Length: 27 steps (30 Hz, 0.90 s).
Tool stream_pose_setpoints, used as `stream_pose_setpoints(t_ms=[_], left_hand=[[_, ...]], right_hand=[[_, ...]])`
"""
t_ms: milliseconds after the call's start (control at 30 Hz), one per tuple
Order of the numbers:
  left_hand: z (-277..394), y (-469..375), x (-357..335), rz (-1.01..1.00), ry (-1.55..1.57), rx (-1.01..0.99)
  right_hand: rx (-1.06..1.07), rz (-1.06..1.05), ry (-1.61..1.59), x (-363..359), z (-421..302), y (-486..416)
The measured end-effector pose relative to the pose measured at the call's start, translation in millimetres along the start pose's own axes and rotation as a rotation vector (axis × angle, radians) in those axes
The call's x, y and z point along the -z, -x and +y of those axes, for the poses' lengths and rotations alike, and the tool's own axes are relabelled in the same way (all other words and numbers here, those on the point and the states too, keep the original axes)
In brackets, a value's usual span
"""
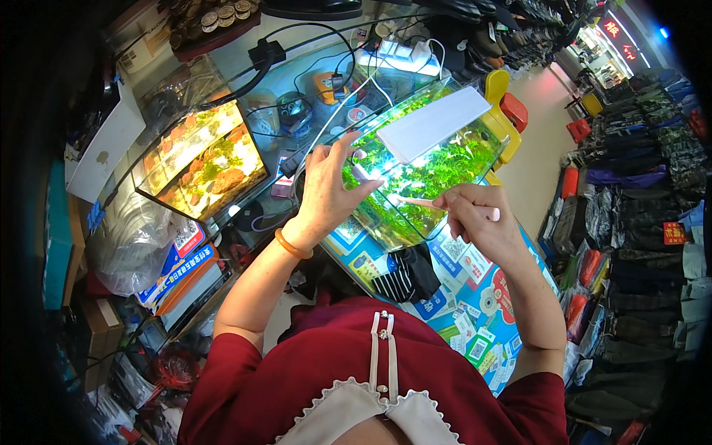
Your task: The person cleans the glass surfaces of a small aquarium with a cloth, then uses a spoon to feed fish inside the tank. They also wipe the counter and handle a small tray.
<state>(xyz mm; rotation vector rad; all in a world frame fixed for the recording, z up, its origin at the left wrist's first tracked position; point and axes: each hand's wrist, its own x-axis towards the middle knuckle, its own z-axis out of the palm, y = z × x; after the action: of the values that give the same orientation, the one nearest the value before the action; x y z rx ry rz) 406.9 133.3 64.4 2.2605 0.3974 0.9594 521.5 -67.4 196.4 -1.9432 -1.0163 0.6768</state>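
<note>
My right hand (pixel 473 214) is closed around the pink handle of a slim brush (pixel 414 201), perhaps a toothbrush. The brush's pale head points left, over or in a glass aquarium (pixel 421 229) full of bright green plants; glare hides whether it touches water. At the aquarium's left side, my left hand (pixel 332 192) has thumb and fingers spread. Between them shows a small whitish fitting (pixel 361 172), and I see no clear grip on it. A white lamp panel (pixel 434 123) lies across the aquarium's top and lights the plants.
A second lit tank (pixel 206 167) with rocks stands left. A power strip (pixel 400 58) with plugs and cables lies behind. A phone (pixel 283 177) rests between the tanks. Dark striped cloth (pixel 401 275) lies before the aquarium. Folded clothes (pixel 628 222) line the right side, past a yellow chair (pixel 503 128).
</note>
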Motion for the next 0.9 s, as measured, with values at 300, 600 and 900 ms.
stream_pose_setpoints(t_ms=[300,600,900], left_hand=[[0,1,0,0.006,0.024,0.012],[0,1,0,0.000,0.030,0.022],[-1,0,-2,0.054,-0.015,-0.052]], right_hand=[[-0.162,-0.168,0.233,31,4,5],[0.063,-0.286,0.419,27,2,1],[0.240,-0.259,0.536,62,22,-21]])
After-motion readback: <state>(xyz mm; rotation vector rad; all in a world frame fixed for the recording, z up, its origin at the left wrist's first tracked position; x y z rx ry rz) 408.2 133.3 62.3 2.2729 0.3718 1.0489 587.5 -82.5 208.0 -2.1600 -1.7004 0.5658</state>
